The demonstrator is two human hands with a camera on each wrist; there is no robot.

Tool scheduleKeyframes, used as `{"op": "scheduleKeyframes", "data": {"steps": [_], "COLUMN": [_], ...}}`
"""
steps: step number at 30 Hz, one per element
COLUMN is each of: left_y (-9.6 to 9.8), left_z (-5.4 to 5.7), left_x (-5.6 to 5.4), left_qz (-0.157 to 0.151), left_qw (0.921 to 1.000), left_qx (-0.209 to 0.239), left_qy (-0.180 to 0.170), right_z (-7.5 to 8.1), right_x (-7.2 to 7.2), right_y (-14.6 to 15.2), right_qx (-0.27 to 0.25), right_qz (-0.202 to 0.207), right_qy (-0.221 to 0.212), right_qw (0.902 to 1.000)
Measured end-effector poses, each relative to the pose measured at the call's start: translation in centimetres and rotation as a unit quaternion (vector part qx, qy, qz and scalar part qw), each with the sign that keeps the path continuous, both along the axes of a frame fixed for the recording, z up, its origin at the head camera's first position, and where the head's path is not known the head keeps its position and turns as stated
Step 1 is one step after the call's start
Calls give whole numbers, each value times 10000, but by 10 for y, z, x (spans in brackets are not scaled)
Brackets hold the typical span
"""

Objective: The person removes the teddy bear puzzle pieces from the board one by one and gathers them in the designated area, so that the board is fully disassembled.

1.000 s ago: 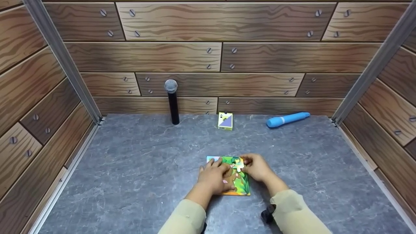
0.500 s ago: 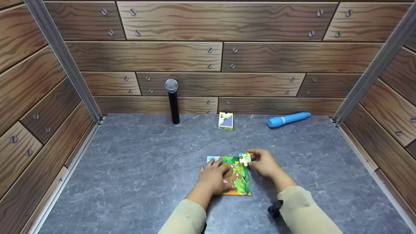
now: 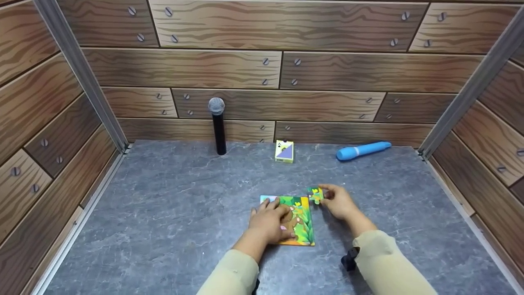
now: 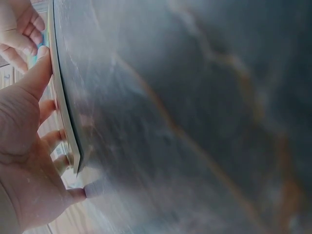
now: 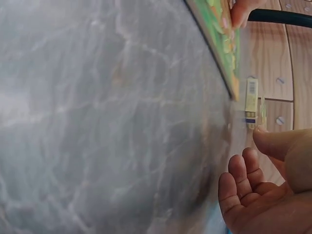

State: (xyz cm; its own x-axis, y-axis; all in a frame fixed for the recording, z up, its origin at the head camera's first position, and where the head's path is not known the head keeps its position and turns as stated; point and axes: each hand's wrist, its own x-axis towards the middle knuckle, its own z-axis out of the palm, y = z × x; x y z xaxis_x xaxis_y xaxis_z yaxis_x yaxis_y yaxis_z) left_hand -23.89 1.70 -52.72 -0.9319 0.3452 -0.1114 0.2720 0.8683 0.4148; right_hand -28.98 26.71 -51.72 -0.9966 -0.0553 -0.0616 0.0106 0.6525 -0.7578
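A small jigsaw puzzle board with a bright green and brown picture lies on the table. My left hand rests on its left half with the fingers spread, covering part of the picture; in the left wrist view the left hand lies along the board's edge. My right hand pinches a puzzle piece between thumb and finger, just beyond the board's upper right corner. The right wrist view shows this piece edge-on at the thumb, the other fingers of the right hand loosely curled below.
Along the back stand a black microphone and a yellow card box. A blue microphone-shaped object lies at the back right. Wood-patterned walls enclose the grey marbled table at the back and both sides.
My right hand has lifted the puzzle piece off the board and carried it right and toward the back, past the corner. The left hand has stayed on the board.
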Motion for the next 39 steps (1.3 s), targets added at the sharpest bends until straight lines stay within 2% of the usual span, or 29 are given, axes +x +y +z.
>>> {"op": "scheduleKeyframes", "data": {"steps": [6,15,23,39], "left_y": [-1,-2,-3,-2], "left_z": [1,1,0,-3], "left_x": [0,-2,-3,-2], "left_qz": [-10,-59,-75,-53], "left_qw": [10000,10000,10000,9998], "left_qx": [49,23,-2,174], "left_qy": [-37,-19,47,-111], "right_z": [-6,-11,-12,-10], "right_x": [-3,-9,-14,-17], "right_y": [6,11,10,7], "right_qx": [82,121,224,641], "right_qz": [-247,-452,-424,-335], "right_qy": [-12,-300,-336,-272], "right_qw": [9997,9985,9983,9970]}}
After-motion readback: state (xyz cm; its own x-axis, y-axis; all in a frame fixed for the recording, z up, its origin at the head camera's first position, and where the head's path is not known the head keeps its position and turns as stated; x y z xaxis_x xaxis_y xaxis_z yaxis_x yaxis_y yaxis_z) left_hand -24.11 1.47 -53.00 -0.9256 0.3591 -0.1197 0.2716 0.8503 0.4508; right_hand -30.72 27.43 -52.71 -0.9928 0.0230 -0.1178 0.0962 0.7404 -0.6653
